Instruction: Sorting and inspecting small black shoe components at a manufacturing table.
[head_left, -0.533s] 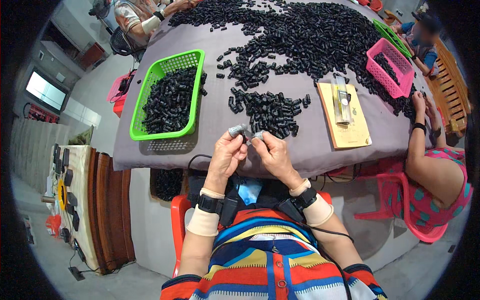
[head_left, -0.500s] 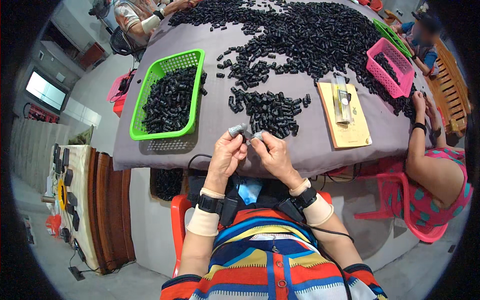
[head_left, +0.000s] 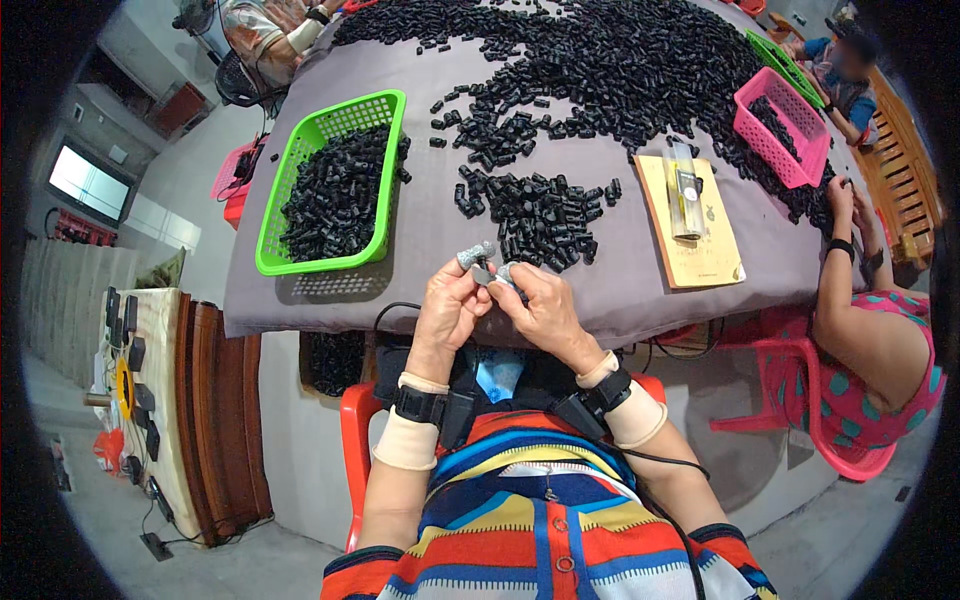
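Drawn slightly closer since the earlier frame: left hand point(head_left: 455, 308), right hand point(head_left: 548, 315). Stationed at near edge of grey-clothed table point(head_left: 428, 205), before heap of black cylinders point(head_left: 545, 222). Pinched between both: small dark part point(head_left: 484, 272), partly hidden. Possible drop, from covered fingertips point(head_left: 473, 256) slipping.

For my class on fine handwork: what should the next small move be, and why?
Perhaps steady the small dark piece with the right hand, since it sits close beside the left hand, which pinches the piece; its shape is unclear.

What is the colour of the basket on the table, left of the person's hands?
The basket is bright green; the head view shows it best.
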